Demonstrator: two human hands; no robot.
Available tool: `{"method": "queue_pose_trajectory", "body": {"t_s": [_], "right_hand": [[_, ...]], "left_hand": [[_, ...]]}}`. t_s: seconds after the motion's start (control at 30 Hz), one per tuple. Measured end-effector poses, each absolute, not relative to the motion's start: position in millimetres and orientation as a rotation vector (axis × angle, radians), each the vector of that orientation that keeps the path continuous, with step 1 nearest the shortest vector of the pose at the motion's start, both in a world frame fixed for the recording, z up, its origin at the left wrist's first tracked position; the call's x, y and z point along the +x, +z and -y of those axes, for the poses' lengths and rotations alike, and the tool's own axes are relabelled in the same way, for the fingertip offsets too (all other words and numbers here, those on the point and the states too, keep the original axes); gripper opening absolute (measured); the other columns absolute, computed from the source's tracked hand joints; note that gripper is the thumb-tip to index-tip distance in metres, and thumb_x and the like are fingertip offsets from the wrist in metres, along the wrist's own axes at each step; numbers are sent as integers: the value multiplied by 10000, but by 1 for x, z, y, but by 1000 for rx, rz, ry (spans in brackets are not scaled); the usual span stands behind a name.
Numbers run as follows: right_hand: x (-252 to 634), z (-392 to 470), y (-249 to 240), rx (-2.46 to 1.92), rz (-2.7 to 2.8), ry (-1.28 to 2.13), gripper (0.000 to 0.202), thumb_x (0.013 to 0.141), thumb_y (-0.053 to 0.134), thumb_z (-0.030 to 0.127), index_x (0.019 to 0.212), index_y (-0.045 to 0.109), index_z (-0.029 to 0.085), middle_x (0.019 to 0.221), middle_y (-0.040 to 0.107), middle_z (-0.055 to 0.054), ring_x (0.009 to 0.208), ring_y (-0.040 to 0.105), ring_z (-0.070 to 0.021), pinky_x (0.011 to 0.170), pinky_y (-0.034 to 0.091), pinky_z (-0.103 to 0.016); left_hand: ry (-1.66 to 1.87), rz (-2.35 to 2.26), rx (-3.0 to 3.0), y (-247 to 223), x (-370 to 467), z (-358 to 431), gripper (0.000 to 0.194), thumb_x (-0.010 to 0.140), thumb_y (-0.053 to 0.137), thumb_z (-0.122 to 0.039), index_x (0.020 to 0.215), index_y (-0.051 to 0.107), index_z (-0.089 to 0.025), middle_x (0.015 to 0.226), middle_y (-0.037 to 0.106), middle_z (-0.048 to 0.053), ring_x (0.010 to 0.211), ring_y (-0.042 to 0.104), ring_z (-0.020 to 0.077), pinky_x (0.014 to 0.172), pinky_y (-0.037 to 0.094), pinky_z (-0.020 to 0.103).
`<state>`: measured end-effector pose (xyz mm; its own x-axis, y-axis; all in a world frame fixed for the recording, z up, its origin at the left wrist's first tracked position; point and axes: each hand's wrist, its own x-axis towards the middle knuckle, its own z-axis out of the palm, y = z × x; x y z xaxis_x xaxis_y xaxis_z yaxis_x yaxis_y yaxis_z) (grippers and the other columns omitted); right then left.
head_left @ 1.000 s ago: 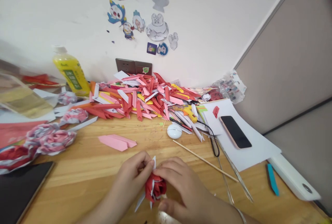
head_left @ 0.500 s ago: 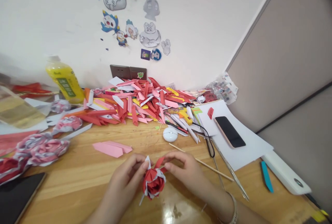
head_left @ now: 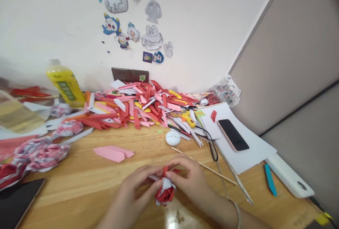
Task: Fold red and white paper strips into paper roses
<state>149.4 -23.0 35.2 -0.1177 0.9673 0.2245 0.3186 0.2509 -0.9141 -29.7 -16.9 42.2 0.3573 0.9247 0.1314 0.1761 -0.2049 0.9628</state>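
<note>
Between my two hands, low over the table, is a red and white paper flower (head_left: 165, 194) with its layered petals turned toward me. My left hand (head_left: 141, 186) is closed, pinching the flower's left side with thumb and forefinger. On the other side my right hand (head_left: 188, 177) presses a red paper strip (head_left: 165, 171) at the flower's top between thumb and fingers. The fingertips partly cover the folds there. Two folded pink paper strips (head_left: 113, 153) lie on the wood just beyond my left hand.
A heap of folded paper strips (head_left: 132, 107) runs along the wall. A yellow glue gun (head_left: 188, 118), white case (head_left: 172, 138), wooden stick (head_left: 206, 167) and phone (head_left: 233, 134) lie to the right. Finished paper flowers (head_left: 43, 153), a drink bottle (head_left: 66, 86) and a dark tablet (head_left: 19, 200) stand left.
Both hands have come closer together, and the flower has shifted slightly right and turned. The red strip, earlier stretched out to the right, now stands folded over at the flower's top.
</note>
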Motion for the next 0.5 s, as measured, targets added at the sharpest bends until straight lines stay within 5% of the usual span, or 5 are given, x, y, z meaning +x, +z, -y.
{"method": "queue_pose_trajectory", "body": {"t_s": [0.5], "right_hand": [[146,30,40,-989,1767,464,130,897,605,315,845,671,215,780,717,-31,731,640,-178,705,481,-320]], "left_hand": [[1193,-1011,2140,40,-39,31,284,794,635,-149,1010,678,-327,974,737,6,872,711,170,777,569,206]]}}
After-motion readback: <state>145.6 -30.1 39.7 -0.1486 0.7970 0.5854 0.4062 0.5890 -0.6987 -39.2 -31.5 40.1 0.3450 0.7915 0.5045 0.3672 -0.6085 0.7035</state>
